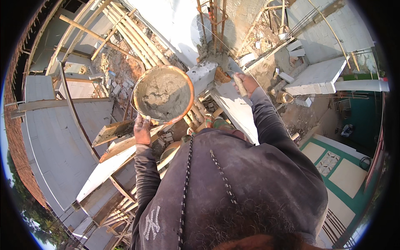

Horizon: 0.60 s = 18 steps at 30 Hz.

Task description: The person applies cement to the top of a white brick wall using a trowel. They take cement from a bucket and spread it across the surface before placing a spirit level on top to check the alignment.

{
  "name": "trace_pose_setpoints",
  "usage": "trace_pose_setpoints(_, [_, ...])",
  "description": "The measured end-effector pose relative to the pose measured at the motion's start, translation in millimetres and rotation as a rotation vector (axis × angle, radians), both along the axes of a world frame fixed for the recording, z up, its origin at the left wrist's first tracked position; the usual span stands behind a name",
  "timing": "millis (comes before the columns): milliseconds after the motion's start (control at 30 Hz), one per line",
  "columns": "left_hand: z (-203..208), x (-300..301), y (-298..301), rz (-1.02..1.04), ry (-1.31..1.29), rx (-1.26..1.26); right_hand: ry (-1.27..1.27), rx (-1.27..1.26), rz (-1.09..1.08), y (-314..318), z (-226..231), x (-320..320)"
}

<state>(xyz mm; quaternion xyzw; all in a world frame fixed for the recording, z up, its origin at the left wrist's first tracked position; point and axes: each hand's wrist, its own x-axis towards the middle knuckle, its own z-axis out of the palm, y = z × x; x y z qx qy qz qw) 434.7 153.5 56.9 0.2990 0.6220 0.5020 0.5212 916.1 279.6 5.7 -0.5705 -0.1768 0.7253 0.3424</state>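
Observation:
My left hand is closed on the near rim of a round bucket with an orange-brown edge. Grey wet mortar lies in it, lumpy on the far side and smoother toward me. In my right hand is the pale handle of a trowel; its brownish blade points left, over the top of a light block wall. Just beyond the blade, mortar is heaped around upright rusty rebar at the wall corner.
Bamboo poles run beside and below me as scaffolding. Rubble and broken blocks lie far below on the left. More block walls stand to the right. A rough plank sits near my left hand. A thin string crosses near the rebar.

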Motion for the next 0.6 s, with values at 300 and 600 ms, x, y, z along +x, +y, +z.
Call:
trace_pose_setpoints(300, [-8,0,-3,0.033,0.066,0.144,-0.55,0.26,0.275,-81,78,-48])
trace_pose_setpoints(600, [3,45,2,-0.019,0.229,0.297,-1.553,0.741,1.01,-34,162,-147])
